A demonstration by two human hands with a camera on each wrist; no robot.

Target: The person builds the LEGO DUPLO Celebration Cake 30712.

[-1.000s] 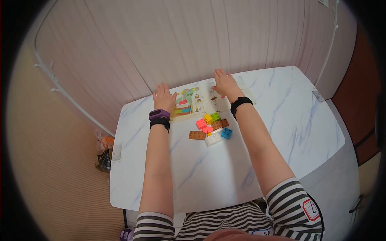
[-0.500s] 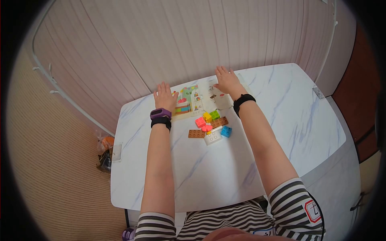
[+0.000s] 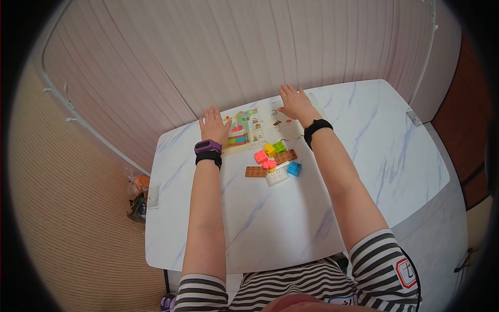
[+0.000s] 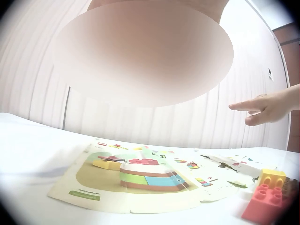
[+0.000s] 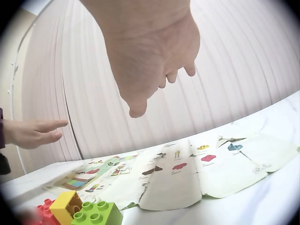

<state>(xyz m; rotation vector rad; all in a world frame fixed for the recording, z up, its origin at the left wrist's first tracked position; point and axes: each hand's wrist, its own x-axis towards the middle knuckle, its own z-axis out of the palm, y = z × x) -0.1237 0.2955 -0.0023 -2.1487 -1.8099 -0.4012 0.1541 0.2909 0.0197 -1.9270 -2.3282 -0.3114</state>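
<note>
Both arms (image 3: 206, 223) stretched toward the table's far edge (image 3: 358, 84), left hand (image 3: 214, 126) and right hand (image 3: 298, 104) kinda hovering, palms down, fingers pretty much straight.

Shirt (image 3: 291, 278): dark grey and white horizontal stripes
Left sleeve (image 3: 201, 292): short, same stripes
Right sleeve (image 3: 375, 260): short, striped alike
Sleeve patch (image 3: 406, 274): white, red-edged, black handwritten mark
Front label (image 3: 341, 301): white, blue-edged, partly hidden
Purple wristband (image 3: 208, 146): left side, dark oblong face
Left strap (image 3: 209, 157): plain black
Right strap (image 3: 317, 130): black
Cable (image 3: 418, 285): thin, black, beside the right sleeve
</note>
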